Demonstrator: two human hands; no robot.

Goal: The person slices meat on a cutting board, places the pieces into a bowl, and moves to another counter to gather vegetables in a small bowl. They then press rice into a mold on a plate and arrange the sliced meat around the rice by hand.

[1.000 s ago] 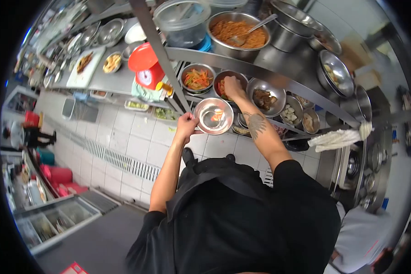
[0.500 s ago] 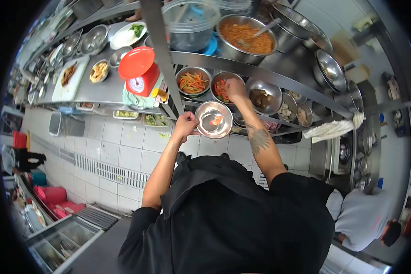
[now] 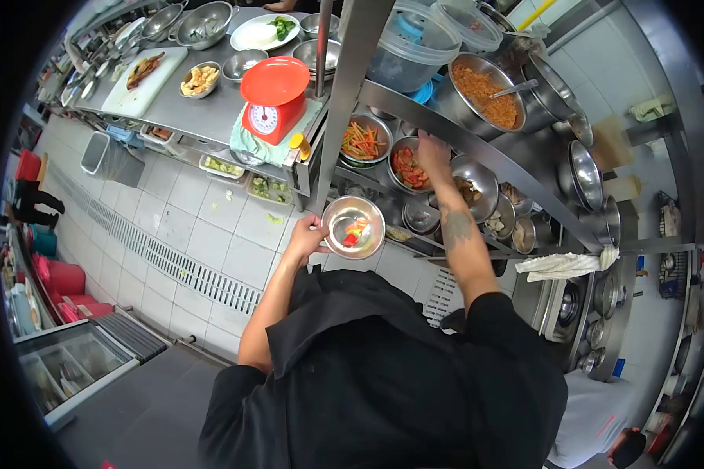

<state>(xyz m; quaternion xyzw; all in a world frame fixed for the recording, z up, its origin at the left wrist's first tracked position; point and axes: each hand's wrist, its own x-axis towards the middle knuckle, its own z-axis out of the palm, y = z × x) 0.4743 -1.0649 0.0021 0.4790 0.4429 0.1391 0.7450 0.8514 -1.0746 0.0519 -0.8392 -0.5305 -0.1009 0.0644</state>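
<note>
My left hand (image 3: 308, 237) grips the rim of a small metal bowl (image 3: 375, 227), held over the tiled floor. A few red and orange pieces of cut vegetable (image 3: 353, 234) lie in its bottom. On the low shelf my right hand (image 3: 433, 155) reaches in at the right side of a bowl of red pepper pieces (image 3: 407, 167), under the metal rail; its fingers are partly hidden, and I cannot tell what they hold. Just left of that bowl stands one of orange and green vegetable strips (image 3: 364, 142). To the right is a wider metal bowl (image 3: 483, 181) with brown pieces.
A metal rail (image 3: 477, 141) and post (image 3: 347, 86) stand close around the shelf. Above are a pot of orange shredded food (image 3: 489, 92) and clear plastic tubs (image 3: 409, 59). A red scale (image 3: 274, 105) sits left; a person in grey (image 3: 590, 414) is at lower right.
The view has shifted, so the shelf sits further right. The metal bowl in my left hand holds more cut pieces than before. My right hand is now at the pepper bowl's right side.
</note>
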